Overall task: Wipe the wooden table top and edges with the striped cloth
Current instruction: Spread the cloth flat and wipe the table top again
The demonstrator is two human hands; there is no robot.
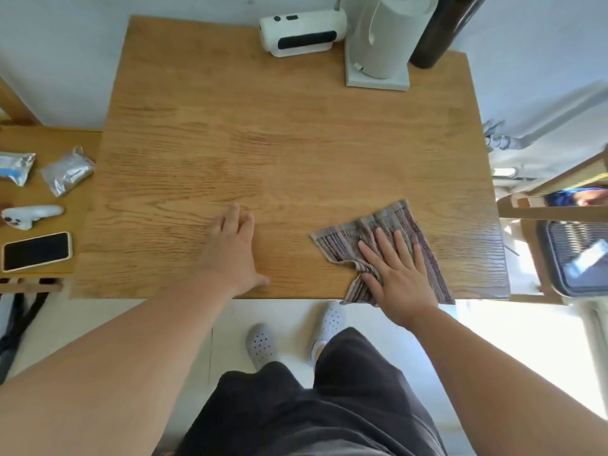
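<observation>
A wooden table (279,133) fills the middle of the view. The striped cloth (388,228), brown and grey, lies spread on its near right corner, with one edge hanging just over the front edge. My right hand (396,274) lies flat on the cloth with fingers spread, pressing it to the wood. My left hand (232,250) rests palm down on the bare table top near the front edge, left of the cloth, holding nothing.
At the back of the table stand a white device (301,32), a paper towel holder (383,41) and a dark bottle (444,28). A lower shelf on the left holds a phone (36,251), a white controller (31,216) and foil packets (67,171). A wooden chair (552,232) stands right.
</observation>
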